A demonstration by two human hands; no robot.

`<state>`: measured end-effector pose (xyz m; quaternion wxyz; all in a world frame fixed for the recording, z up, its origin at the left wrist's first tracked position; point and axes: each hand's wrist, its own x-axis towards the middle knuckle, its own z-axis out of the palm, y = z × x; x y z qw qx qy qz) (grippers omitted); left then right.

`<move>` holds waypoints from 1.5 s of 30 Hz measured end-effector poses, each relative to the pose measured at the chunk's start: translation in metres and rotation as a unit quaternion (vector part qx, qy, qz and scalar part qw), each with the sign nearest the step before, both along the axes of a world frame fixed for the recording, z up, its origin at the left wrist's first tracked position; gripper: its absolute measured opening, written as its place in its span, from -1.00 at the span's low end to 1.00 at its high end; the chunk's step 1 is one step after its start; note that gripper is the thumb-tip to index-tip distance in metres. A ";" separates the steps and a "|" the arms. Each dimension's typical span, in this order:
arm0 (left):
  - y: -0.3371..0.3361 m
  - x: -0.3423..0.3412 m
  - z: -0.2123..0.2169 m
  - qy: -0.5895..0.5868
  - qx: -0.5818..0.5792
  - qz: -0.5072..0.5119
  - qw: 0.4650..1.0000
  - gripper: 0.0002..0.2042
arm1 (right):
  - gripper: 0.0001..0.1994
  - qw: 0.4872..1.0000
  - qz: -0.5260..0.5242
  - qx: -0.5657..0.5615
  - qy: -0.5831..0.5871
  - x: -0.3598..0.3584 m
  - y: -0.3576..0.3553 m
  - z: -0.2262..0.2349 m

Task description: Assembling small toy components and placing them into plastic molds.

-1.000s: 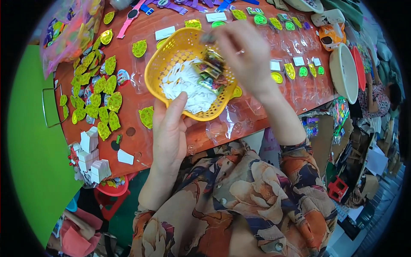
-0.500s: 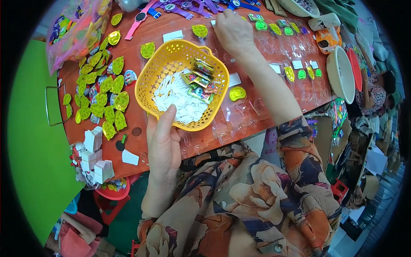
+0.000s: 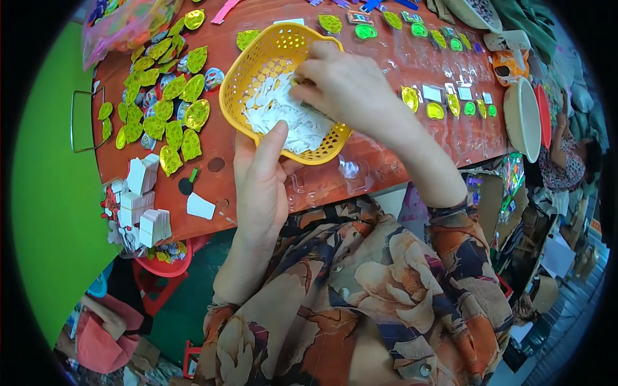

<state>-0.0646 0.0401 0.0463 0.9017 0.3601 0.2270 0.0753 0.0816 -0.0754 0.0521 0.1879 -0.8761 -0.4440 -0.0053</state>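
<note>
A yellow perforated basket (image 3: 233,80) is tilted up in my left hand (image 3: 262,170), its thumb over the near rim and its fingers underneath. Many small white plastic pieces (image 3: 286,119) lie inside. My right hand (image 3: 347,90) reaches over the basket's right side with fingers bent and drawn together. A bit of something yellowish shows by its fingertips, too small to name. This hand hides the small packets in the basket. Under and beyond the basket are clear moulded plastic trays (image 3: 386,64), some holding yellow containers (image 3: 435,111), green rings (image 3: 366,31) and white cards (image 3: 431,93).
Yellow foil leaf-shaped pieces (image 3: 174,132) are heaped at the left. Stacks of white cards (image 3: 154,226) stand at the near left corner by a metal handle (image 3: 74,122). A pink plastic bag (image 3: 132,32) sits far left, a cream basin (image 3: 521,122) right. Other people are beyond both sides.
My right hand has come back from the far trays into the basket. The basket, in my left hand, appears slightly higher and further right. The whole view has shifted a little.
</note>
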 end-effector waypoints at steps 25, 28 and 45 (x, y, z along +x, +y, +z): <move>0.039 -0.040 -0.004 0.017 -0.012 0.056 0.998 -0.56 | -0.76 0.885 -0.156 0.297 0.323 0.036 0.006 0.008; 0.043 -0.045 -0.004 0.015 -0.006 0.063 0.998 -0.55 | -0.74 0.901 -0.229 0.293 0.221 0.074 0.016 -0.017; 0.046 -0.052 -0.009 0.005 -0.021 0.078 0.997 -0.54 | -0.69 0.965 -0.233 0.123 0.015 0.099 0.021 -0.051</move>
